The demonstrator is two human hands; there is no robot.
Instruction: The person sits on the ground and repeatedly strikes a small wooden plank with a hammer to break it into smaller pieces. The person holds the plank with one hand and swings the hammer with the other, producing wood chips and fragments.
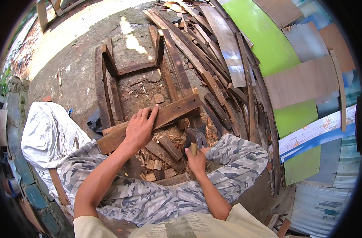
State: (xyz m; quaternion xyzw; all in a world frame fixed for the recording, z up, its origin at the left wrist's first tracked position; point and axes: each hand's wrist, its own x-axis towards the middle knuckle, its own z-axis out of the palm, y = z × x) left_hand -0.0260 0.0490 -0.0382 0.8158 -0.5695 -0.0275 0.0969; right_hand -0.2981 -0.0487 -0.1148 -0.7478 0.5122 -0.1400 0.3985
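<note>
Left hand [139,126] spread over the brown plank [175,111], which slants from beside the left knee [82,158] across the near end of the wooden frame [137,68]; right hand [197,162] wrapped round the hammer [194,149]. Stiff timber, this, probably moderately heavy, hardly slippery; its long edges look the surest hold. Straight-sided, dark-grained, above blocky, rough offcuts [151,165].

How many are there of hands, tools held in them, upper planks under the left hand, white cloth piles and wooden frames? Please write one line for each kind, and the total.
Left hand and right hand: 2
Held tool: 1
Upper plank: 1
White cloth pile: 1
Wooden frame: 1
Total: 6
</note>
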